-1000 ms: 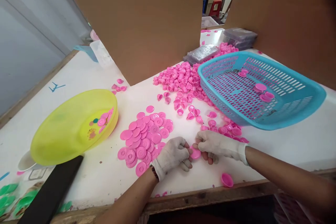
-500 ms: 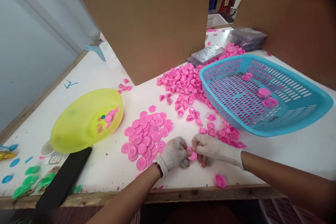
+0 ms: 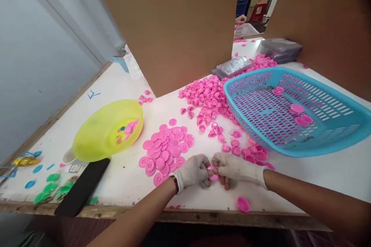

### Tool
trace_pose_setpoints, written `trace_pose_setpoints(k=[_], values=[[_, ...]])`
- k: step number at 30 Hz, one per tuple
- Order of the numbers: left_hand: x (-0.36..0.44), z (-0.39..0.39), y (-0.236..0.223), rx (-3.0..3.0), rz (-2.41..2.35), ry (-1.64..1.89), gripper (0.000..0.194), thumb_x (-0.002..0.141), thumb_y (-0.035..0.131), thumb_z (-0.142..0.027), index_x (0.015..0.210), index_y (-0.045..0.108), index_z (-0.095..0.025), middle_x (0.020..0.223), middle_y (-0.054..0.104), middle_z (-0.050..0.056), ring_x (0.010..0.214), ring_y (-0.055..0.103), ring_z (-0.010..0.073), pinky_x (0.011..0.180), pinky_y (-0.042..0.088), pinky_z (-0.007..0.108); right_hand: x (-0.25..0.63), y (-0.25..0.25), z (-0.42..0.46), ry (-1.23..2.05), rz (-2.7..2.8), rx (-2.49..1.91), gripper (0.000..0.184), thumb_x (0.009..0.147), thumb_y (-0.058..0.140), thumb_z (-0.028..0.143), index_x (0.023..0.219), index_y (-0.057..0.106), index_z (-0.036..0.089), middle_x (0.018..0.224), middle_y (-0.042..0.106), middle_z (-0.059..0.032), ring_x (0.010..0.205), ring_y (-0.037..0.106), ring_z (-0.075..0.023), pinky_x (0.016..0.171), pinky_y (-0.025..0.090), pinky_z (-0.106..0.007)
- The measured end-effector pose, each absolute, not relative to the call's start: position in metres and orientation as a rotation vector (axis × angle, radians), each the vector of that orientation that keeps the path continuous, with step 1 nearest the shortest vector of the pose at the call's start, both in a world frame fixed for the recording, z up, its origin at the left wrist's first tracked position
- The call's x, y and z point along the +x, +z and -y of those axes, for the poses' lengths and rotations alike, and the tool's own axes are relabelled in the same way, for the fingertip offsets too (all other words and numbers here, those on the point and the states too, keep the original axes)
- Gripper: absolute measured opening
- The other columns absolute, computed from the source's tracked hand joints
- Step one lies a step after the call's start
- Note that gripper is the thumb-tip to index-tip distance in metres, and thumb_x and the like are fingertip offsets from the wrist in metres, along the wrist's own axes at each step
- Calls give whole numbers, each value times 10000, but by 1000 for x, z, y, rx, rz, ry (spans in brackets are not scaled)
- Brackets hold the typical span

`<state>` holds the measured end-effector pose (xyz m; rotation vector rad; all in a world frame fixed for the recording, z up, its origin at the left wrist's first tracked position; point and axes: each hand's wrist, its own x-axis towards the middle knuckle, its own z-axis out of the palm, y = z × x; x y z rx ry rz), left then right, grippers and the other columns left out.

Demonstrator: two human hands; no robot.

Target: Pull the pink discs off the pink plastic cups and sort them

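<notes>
Close to the table's front edge, my left hand (image 3: 194, 171) and my right hand (image 3: 233, 169), both in pale fingerless-tip gloves, pinch one small round pink plastic piece (image 3: 213, 175) between them. Fingers cover part of it, so I cannot tell whether it is a cup or a saucer. Beside my left hand lies a heap of flat pink toy saucers (image 3: 165, 156). Small pink toy cups (image 3: 209, 94) are piled beyond my hands, with some scattered nearer. A single pink cup (image 3: 243, 204) rests on its own below my right hand.
A blue perforated basket (image 3: 262, 141) with several pink pieces stands right. At left are a yellow bowl (image 3: 95, 131), a black phone-like slab (image 3: 84, 187) and green pieces (image 3: 46, 193). Cardboard panels (image 3: 174, 27) rise behind. Another person's hand (image 3: 240, 19) shows at the back.
The view has shifted slightly, so the far things sit further right and lower. Both hands keep hold of the pink piece, with little finger movement. Another person's hand has appeared at the back.
</notes>
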<state>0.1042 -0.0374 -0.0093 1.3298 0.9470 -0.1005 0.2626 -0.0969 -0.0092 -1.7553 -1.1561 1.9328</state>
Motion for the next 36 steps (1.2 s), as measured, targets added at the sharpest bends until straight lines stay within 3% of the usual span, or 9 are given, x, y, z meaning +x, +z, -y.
trace_pose_setpoints(k=[3, 10, 16, 18, 21, 25, 27, 30, 36], values=[[104, 37, -11, 1428, -952, -89, 293, 636, 708, -148, 765, 447, -188, 534, 500, -86, 446, 582, 127, 407, 463, 214, 264, -15, 98, 1898, 1224, -1765, 112, 911, 455, 262, 832, 400, 204, 518, 565, 51, 384, 551, -85, 387, 428, -161], [117, 32, -16, 1401, -998, -216, 301, 631, 643, -88, 768, 403, -206, 513, 452, -92, 416, 561, 142, 366, 448, 225, 262, -23, 97, 1885, 1262, -1850, 69, 902, 443, 253, 859, 457, 200, 526, 545, 54, 413, 550, -89, 389, 441, -168], [105, 42, -14, 1493, -976, -63, 282, 651, 667, -172, 854, 474, -197, 575, 498, -62, 460, 558, 143, 417, 460, 246, 266, -15, 97, 1914, 1411, -1812, 86, 907, 377, 235, 845, 429, 205, 574, 557, 40, 433, 563, -101, 389, 416, -176], [94, 55, -14, 1656, -1002, 124, 271, 679, 652, -198, 917, 523, -192, 654, 545, -32, 559, 570, 146, 527, 490, 268, 267, -15, 104, 1690, 1660, -1779, 99, 897, 366, 209, 838, 445, 203, 640, 585, 18, 494, 585, -109, 433, 433, -194], [74, 81, -11, 1909, -1034, 477, 280, 717, 563, -106, 980, 585, -202, 883, 601, 26, 773, 577, 158, 723, 490, 288, 263, -16, 126, 1054, 2086, -1705, 138, 863, 377, 143, 834, 501, 196, 711, 623, -27, 625, 611, -150, 570, 480, -261], [47, 115, -4, 1999, -820, 808, 360, 772, 457, -8, 1048, 584, -201, 998, 622, 54, 884, 593, 154, 789, 491, 270, 244, -11, 160, 476, 2191, -1473, 158, 870, 428, 152, 944, 551, 218, 823, 665, -52, 737, 641, -183, 674, 513, -293], [37, 127, 2, 2056, -750, 883, 381, 821, 453, -24, 1141, 551, -206, 1024, 642, 70, 910, 612, 161, 794, 503, 269, 233, -3, 172, 344, 2146, -1411, 175, 875, 450, 165, 1015, 544, 213, 884, 675, -65, 783, 655, -190, 695, 529, -284], [27, 138, 8, 2094, -715, 901, 436, 846, 527, -79, 1250, 469, -230, 1005, 669, 65, 877, 640, 157, 780, 520, 261, 223, 9, 179, 402, 2213, -1375, 204, 857, 443, 122, 1005, 547, 216, 894, 676, -52, 783, 659, -179, 692, 543, -276], [24, 155, 13, 2079, -674, 964, 342, 839, 567, -103, 1150, 517, -235, 1024, 677, 68, 933, 641, 177, 830, 517, 293, 213, 16, 198, 62, 2186, -1296, 319, 832, 418, 101, 1124, 512, 186, 1024, 679, -108, 913, 663, -202, 786, 556, -316]])
